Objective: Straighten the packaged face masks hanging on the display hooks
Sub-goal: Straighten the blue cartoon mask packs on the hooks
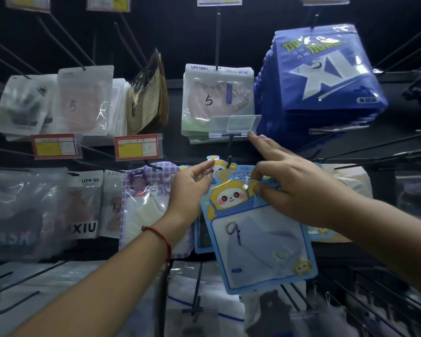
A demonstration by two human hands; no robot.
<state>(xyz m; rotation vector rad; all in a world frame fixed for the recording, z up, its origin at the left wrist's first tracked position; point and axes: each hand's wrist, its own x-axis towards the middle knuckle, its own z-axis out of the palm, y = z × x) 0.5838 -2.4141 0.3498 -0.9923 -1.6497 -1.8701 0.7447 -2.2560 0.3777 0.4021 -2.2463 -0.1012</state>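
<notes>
The left hand [192,190] pinches the top left edge of a blue cartoon mask pack [258,229] between thumb and forefinger. The right hand [294,188] pinches the pack's upper right part with thumb and curled fingers, its forefinger stretched out toward a clear tag holder [233,125]. The pack hangs tilted on a black hook [230,152], in front of more packs of its kind. Above hang a pink mask pack [218,98] marked 5 and a stack of dark blue packs [323,76]. A purple checked pack [147,190] hangs to the left, all on a dark wall rack.
</notes>
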